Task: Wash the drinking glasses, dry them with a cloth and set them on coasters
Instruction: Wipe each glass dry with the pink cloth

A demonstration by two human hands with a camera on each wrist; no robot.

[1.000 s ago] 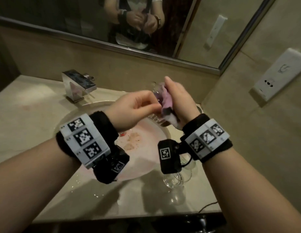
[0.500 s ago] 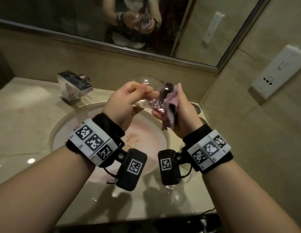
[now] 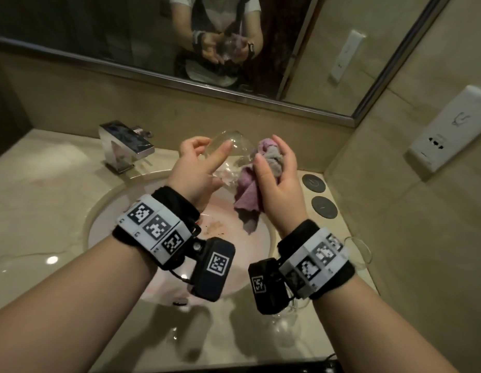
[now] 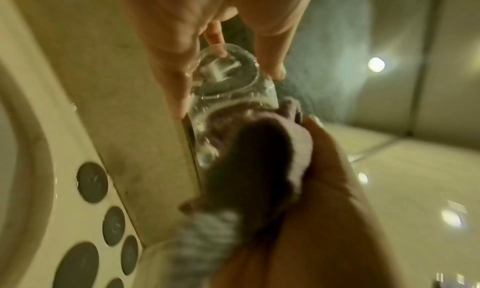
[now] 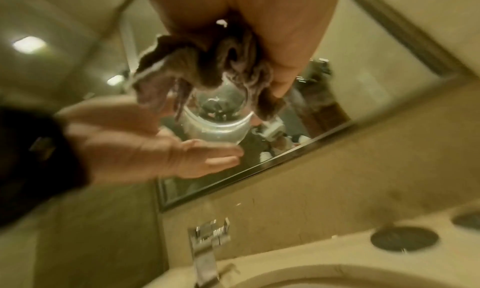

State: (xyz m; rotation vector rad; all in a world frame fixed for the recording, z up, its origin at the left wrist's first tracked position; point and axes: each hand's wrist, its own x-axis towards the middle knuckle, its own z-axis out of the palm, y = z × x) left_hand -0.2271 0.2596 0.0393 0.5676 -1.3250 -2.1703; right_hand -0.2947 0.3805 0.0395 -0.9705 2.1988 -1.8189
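Observation:
A clear drinking glass is held in the air over the sink basin, lying on its side. My left hand holds its base end between thumb and loosely spread fingers. My right hand grips a bunched pink and grey cloth and presses it into the glass's mouth. In the left wrist view the glass sits between my thumb and fingers, with the cloth stuffed in from below. The right wrist view shows the cloth above the glass. Two dark round coasters lie on the counter at the right.
A chrome faucet stands behind the basin on the left. Another clear glass stands on the counter by my right wrist, and one more is partly hidden under it. A mirror runs along the back wall; a socket plate is on the right wall.
My left hand's fingers have straightened and spread round the glass, which has turned. The right hand has bunched more cloth at the glass's mouth. Both hands stay above the basin.

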